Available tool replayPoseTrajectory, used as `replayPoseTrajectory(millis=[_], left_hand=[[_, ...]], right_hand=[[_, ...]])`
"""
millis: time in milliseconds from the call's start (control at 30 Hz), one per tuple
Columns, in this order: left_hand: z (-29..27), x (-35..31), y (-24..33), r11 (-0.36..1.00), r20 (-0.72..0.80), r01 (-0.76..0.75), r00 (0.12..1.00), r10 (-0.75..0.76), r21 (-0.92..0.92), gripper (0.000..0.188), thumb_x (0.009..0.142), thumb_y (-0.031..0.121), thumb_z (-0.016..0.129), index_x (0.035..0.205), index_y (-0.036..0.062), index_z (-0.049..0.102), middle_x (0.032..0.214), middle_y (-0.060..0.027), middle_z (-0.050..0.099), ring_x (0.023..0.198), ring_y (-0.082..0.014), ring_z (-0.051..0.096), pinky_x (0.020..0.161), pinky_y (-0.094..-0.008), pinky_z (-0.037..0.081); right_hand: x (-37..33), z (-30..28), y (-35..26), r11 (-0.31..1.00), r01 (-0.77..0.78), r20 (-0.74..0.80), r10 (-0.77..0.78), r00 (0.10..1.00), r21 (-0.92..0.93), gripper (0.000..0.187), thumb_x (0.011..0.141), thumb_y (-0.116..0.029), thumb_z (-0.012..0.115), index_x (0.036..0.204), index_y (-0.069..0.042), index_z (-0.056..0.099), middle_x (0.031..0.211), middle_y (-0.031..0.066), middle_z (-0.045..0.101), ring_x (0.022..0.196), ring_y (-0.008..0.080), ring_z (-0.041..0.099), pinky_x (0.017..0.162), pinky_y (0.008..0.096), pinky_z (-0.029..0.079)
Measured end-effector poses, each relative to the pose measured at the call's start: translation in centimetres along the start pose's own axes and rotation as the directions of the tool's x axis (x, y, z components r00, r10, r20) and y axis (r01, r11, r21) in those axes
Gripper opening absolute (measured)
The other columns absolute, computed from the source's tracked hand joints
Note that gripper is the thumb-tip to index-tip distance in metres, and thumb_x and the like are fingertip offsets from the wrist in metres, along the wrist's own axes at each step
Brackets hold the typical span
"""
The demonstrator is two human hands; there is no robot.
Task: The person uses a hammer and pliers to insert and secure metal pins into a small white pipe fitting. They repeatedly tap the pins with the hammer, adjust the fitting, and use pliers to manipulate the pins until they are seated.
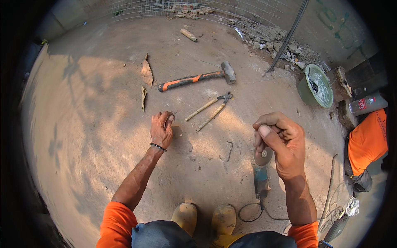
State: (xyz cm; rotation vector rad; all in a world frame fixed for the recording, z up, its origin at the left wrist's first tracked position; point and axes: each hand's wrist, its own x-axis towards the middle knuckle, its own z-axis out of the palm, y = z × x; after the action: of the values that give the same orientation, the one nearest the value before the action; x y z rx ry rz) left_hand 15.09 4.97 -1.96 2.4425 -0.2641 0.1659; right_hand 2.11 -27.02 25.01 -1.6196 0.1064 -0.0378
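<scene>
My left hand (161, 131), a dark beaded band at its wrist, is closed in a pinch low over the ground. A short, thin, dark wire-like piece (174, 114) sticks out from its fingertips. Higher up on the right, my right hand (286, 142) has its thumb pressed against curled fingers; whatever they hold, if anything, does not show. Partly behind it lies an angle grinder (260, 180) with a round disc. Between the hands are end-cutting pincers (211, 109) with tan handles and a small bent metal rod (229, 151). Beyond them rests a sledgehammer (192, 79) with an orange-and-black handle.
The grinder's cord (275, 215) loops near my yellow boots (223, 219). At right stand a green bucket (316, 86), a plastic bottle (364, 104) and an orange cloth (367, 142). Rubble (289, 49) and wire mesh (144, 9) line the far wall; dry leaves (147, 72) lie left.
</scene>
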Motion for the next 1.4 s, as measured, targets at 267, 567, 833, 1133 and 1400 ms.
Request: replayPoseTrajectory(millis=[267,567,833,1133,1400], left_hand=[[1.0,9.2,-10.8,0.955,-0.134,0.040,0.991,-0.001,0.293,0.013,0.110,0.018,0.062,0.117,0.0104,0.069,0.114,-0.0159,0.060,0.110,-0.0374,0.055,0.098,-0.0529,0.044],[0.6,9.9,-11.2,0.957,-0.005,0.119,0.993,-0.122,0.263,0.019,0.100,0.012,0.063,0.120,0.0118,0.066,0.121,-0.0159,0.060,0.120,-0.0391,0.053,0.103,-0.0552,0.040],[0.2,10.1,-11.3,0.967,0.022,0.147,0.988,-0.155,0.209,0.019,0.099,0.012,0.061,0.118,0.0114,0.064,0.116,-0.0153,0.056,0.116,-0.0376,0.053,0.105,-0.0539,0.039],[1.0,9.8,-11.5,0.973,-0.016,0.167,0.986,-0.167,0.158,0.021,0.105,0.011,0.057,0.125,0.0065,0.060,0.123,-0.0182,0.060,0.121,-0.0410,0.055,0.108,-0.0542,0.039],[0.4,8.6,-11.6,0.982,-0.174,0.184,0.966,-0.189,-0.049,0.028,0.101,-0.005,0.060,0.128,0.0009,0.054,0.123,-0.0245,0.064,0.117,-0.0404,0.059,0.104,-0.0515,0.046]], right_hand=[[25.6,10.3,13.9,0.818,-0.179,0.055,0.249,0.967,-0.547,0.055,0.099,-0.017,0.076,0.142,0.011,0.057,0.111,0.0245,0.073,0.109,0.0329,0.075,0.104,0.0496,0.059],[50.9,20.2,22.0,0.597,-0.201,-0.251,0.000,0.968,-0.776,0.095,0.093,-0.010,0.077,0.172,-0.008,0.024,0.161,0.0356,0.029,0.150,0.0527,0.041,0.121,0.0561,0.048],[57.7,16.3,25.7,0.386,-0.029,-0.072,-0.098,0.993,-0.922,0.064,0.099,-0.009,0.075,0.158,-0.012,0.049,0.153,0.0275,0.058,0.140,0.0407,0.061,0.113,0.0501,0.054],[33.4,16.8,16.2,0.838,0.104,0.148,-0.029,0.989,-0.535,0.034,0.097,-0.007,0.075,0.128,0.006,0.068,0.105,0.0166,0.075,0.092,0.0206,0.076,0.080,0.0367,0.063],[5.6,12.3,19.1,0.826,-0.130,0.183,0.270,0.945,-0.549,0.034,0.093,-0.006,0.080,0.118,0.003,0.059,0.104,0.0180,0.071,0.088,0.0246,0.074,0.074,0.0423,0.062]])
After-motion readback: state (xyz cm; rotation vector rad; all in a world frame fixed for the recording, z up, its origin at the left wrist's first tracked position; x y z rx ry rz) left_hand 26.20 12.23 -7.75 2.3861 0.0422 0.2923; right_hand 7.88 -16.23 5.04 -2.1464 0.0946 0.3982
